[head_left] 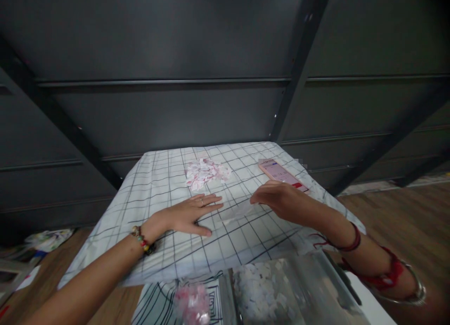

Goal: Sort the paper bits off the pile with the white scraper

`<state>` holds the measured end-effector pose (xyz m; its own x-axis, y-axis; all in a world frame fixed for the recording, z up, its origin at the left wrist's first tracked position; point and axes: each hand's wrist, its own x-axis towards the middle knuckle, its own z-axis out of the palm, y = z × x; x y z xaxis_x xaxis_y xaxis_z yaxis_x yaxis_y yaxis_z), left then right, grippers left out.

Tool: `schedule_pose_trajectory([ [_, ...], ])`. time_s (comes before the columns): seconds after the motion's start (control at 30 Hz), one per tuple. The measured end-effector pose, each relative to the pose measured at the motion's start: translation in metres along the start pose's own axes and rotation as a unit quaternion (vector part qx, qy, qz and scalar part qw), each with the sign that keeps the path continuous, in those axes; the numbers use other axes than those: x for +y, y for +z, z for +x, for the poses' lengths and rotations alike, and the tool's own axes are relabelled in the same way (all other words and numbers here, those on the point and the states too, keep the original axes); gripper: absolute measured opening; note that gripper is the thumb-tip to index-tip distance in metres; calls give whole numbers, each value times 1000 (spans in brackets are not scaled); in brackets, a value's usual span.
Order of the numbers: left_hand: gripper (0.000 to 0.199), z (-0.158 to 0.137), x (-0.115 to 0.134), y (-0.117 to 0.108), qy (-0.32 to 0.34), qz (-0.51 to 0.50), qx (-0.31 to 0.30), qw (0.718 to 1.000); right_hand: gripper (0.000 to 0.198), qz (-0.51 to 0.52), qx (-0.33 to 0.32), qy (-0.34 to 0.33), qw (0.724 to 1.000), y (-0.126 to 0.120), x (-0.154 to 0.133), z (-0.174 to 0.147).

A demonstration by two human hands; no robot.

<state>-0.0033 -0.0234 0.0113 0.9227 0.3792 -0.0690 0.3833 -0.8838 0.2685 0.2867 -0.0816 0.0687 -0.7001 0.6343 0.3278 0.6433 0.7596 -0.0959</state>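
Note:
My left hand [190, 215] lies flat on the checked tablecloth [165, 175], its fingers spread and holding nothing. My right hand [277, 198] is closed in a pinch at the end of a thin, see-through plastic piece [239, 211], perhaps a small bag, which lies between my two hands. Beyond my left fingertips is a loose pile of small white and pink paper pieces [207, 173]. A phone [281, 174] with a lit screen lies just past my right hand, partly hidden by it.
Close to me stands a clear plastic box [316, 287] with many white pieces [258, 287] inside. Left of it, a bag of pink pieces [193, 304] rests on striped cloth [156, 301]. A dark panelled wall [176, 114] rises behind the table.

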Motion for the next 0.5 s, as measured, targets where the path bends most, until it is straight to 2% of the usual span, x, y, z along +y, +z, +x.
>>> schedule_pose_trajectory([
  [0.2, 73, -4, 10, 1, -22, 8, -7, 1000, 37, -14, 4, -13, 1000, -12, -5, -7],
  [0.4, 76, -13, 30, 1, -29, -3, -32, 999, 34, -73, 19, 53, 996, -10, -7, -12],
  [0.5, 77, -24, 39, 1, -47, -5, -45, 998, 30, -100, 10, 55, 993, -10, -12, -20],
])
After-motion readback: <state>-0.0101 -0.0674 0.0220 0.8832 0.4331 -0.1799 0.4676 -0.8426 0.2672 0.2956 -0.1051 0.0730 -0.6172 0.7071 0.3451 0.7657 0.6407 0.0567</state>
